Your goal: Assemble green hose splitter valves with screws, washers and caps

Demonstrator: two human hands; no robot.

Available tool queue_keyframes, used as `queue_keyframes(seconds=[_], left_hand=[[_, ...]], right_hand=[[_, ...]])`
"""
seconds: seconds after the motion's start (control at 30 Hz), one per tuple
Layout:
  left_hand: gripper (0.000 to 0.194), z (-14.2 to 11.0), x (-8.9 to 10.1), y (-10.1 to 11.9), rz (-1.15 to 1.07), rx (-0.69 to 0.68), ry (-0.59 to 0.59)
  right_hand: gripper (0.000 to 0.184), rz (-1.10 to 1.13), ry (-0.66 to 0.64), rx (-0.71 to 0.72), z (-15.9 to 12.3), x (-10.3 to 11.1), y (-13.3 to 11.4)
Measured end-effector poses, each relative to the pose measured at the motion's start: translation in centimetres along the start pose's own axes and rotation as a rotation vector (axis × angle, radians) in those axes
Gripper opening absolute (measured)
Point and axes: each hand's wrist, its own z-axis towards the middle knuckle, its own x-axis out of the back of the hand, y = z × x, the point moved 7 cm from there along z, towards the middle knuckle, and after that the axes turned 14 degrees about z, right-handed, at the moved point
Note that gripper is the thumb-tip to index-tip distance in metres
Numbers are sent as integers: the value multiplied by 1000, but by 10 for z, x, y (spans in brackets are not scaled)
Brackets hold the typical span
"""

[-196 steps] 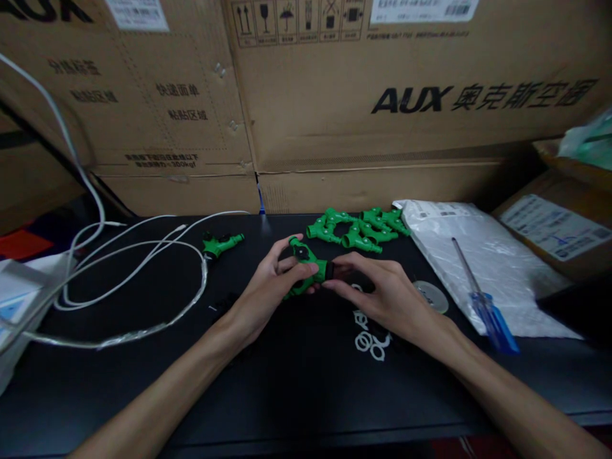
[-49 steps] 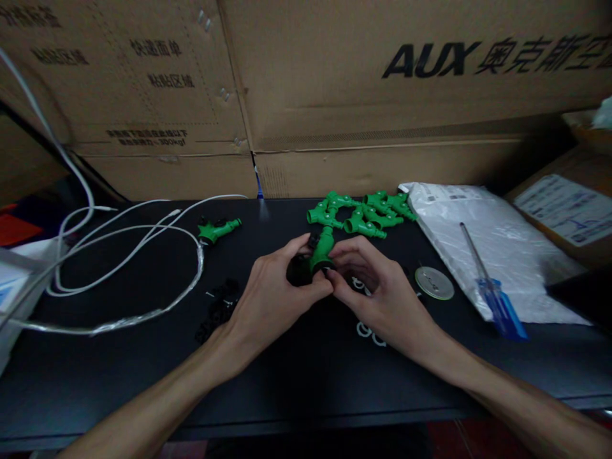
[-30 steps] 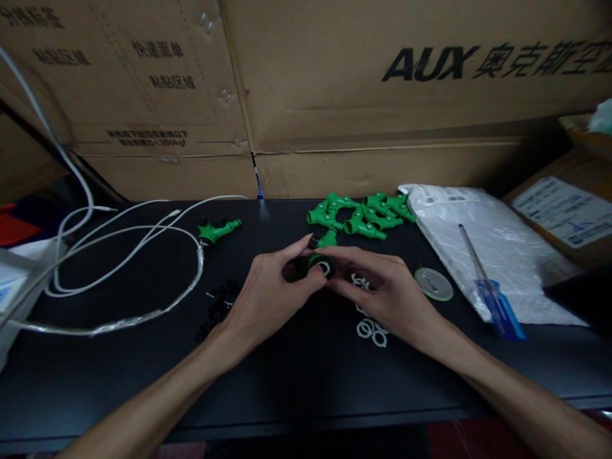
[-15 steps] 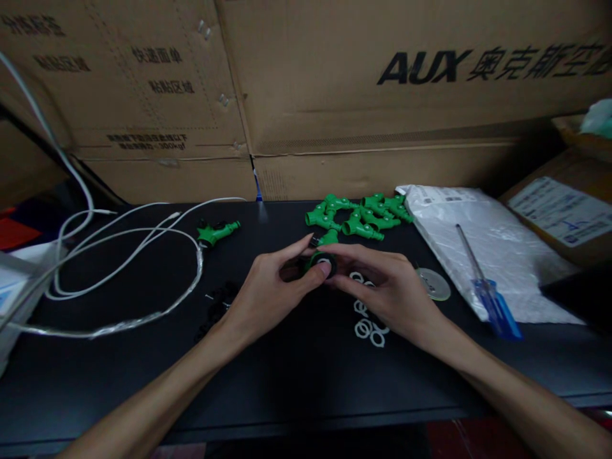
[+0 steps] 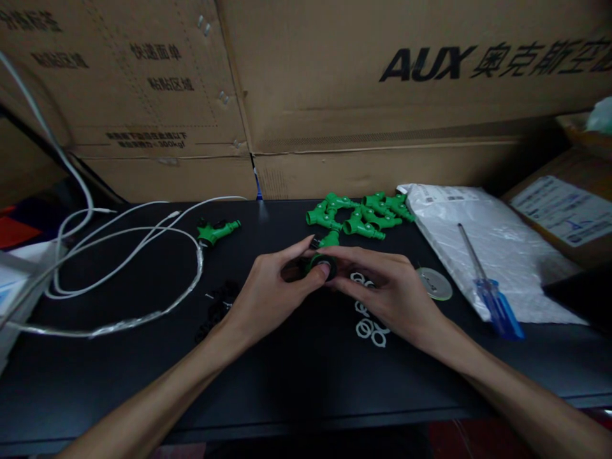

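Observation:
My left hand (image 5: 270, 293) grips a green plastic hose fitting (image 5: 321, 255) over the black table (image 5: 306, 376), its black-ringed round end turned toward me. My left thumb presses on that end. My right hand (image 5: 382, 290) closes its fingers on the same end from the right. Just below my right hand lie several white rings (image 5: 369, 328). A pile of several green fittings (image 5: 356, 217) lies behind the hands. One more green fitting (image 5: 217, 231) rests alone to the left.
White cables (image 5: 119, 255) loop over the table's left half. Small black parts (image 5: 217, 309) lie by my left wrist. A round metal lid (image 5: 433, 282), a white plastic bag (image 5: 482, 255) and a blue-handled screwdriver (image 5: 488, 290) sit at the right. Cardboard boxes (image 5: 382, 95) wall the back.
The held fitting has been turned from lying sideways to pointing its ringed end at me. Both hands have stayed on it and barely shifted over the last second.

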Motion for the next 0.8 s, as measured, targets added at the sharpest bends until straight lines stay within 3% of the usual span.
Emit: queue_keyframes(seconds=[0.27,0.53,0.67,0.8], left_hand=[[60,1,-1,3,-15,-19,-10],[56,0,0,3,40,-49,18],[60,0,-1,6,-17,-21,-27],[67,2,-2,9,-82,-81,-68]], right_hand=[[37,-18,5,-4,0,0,0],[39,-64,-8,102,0,-1,-3],[38,-55,-2,61,0,0,-4],[35,70,69,-32,1,5,-1]])
